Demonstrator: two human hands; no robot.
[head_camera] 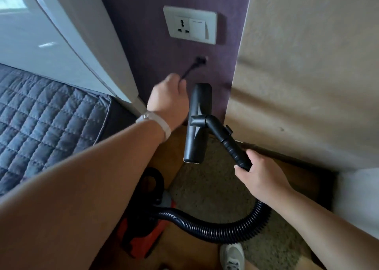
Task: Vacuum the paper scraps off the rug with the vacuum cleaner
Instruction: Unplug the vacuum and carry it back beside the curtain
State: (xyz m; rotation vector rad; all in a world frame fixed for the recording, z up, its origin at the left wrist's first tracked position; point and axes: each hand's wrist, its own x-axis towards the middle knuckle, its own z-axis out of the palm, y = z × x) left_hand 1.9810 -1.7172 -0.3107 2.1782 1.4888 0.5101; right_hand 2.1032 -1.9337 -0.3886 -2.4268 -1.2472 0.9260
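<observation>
Black plug cord [187, 72], one, pinched by left hand [168, 99] — right hand [260, 177] fingers [241, 172] wrap one wand [231, 146].

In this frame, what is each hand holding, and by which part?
The left hand holds the power cord a little behind its plug. The right hand grips the vacuum's ribbed handle tube at its lower end, where the hose joins.

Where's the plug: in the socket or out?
Out. The left hand holds the plug by its cord below the socket, whose holes are empty.
</observation>
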